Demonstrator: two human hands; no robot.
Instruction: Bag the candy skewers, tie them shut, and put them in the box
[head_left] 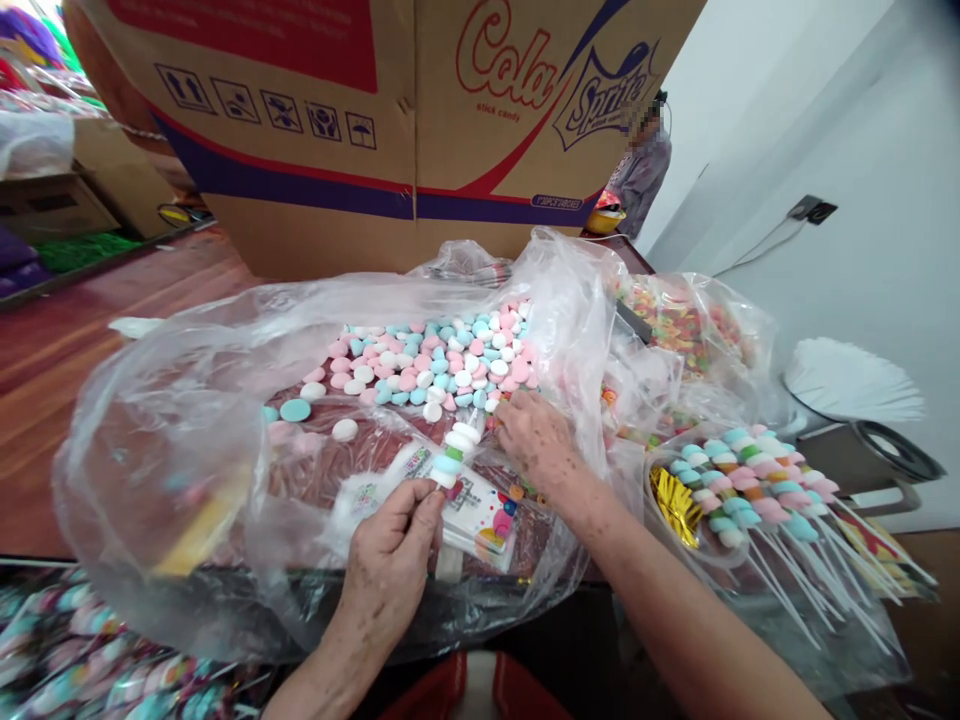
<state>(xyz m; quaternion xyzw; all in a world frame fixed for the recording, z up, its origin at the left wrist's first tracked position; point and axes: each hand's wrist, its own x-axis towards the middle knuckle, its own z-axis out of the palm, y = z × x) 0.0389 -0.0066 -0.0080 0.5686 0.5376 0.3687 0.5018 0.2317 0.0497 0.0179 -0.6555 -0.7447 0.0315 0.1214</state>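
My left hand (394,545) pinches the lower end of a stick with several white, green and blue candy discs threaded on it, the candy skewer (457,448), held over a printed packet (480,515). My right hand (534,435) reaches into the pile of loose pink, white and blue candies (435,365), fingertips touching the pile's near edge. The candies lie on a big clear plastic bag (172,420) spread open on the table. Whether the right fingers hold a candy is hidden.
A large cardboard box (390,120) stands behind the pile. At the right lie finished candy skewers (750,480) in a clear bag, a bag of mixed gummies (682,325) and a bundle of white sticks (847,380). Another person (641,165) stands far back.
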